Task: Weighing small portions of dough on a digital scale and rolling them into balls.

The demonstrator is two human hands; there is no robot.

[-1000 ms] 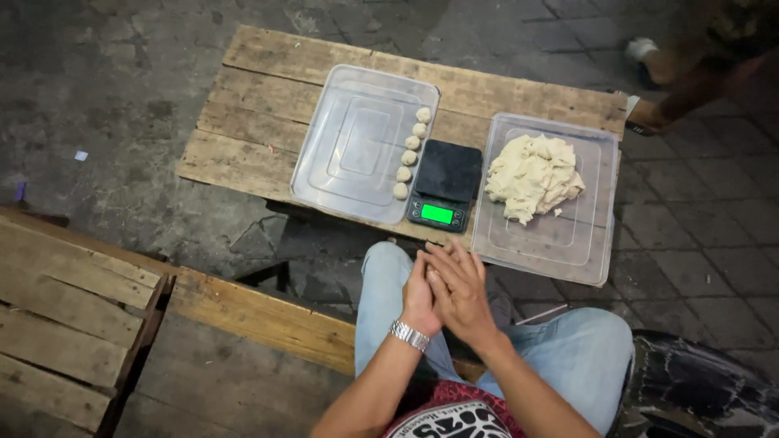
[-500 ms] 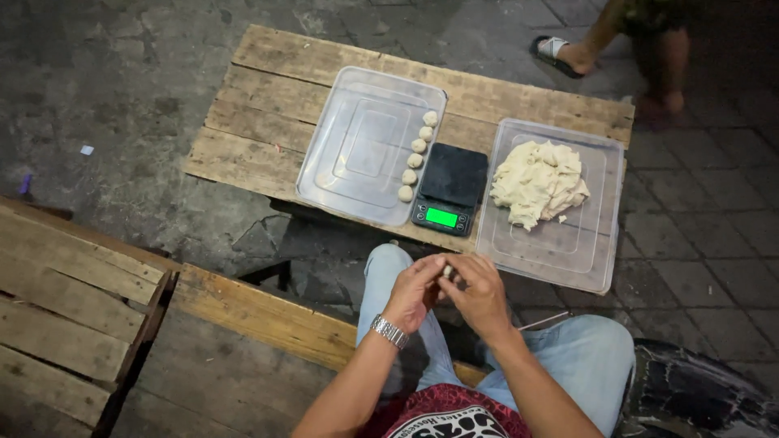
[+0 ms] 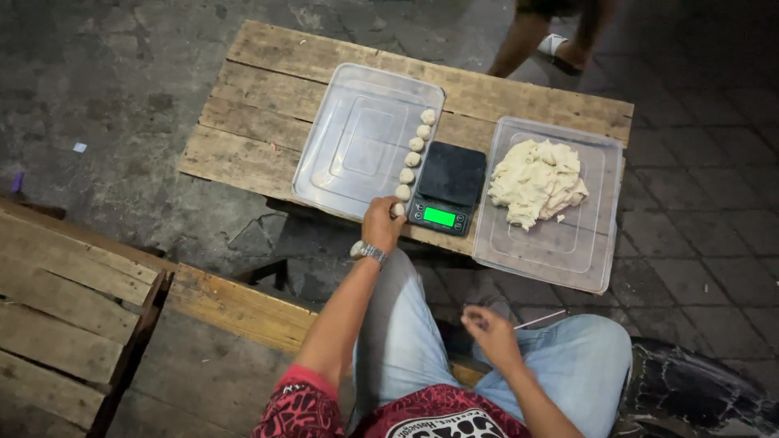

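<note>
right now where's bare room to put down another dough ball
The left tray is bare left of the dough-ball row. The right tray is free below the dough lump. It is crowded by the scale, where the left hand sets a ball.

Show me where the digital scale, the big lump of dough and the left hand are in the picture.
digital scale [image 3: 449, 185]: head view, on the black weighing plate.
lump of dough [image 3: 535, 180]: head view, on the middle of the pale heap.
left hand [image 3: 383, 223]: head view, on the back of the hand at the tray's near corner.
</note>
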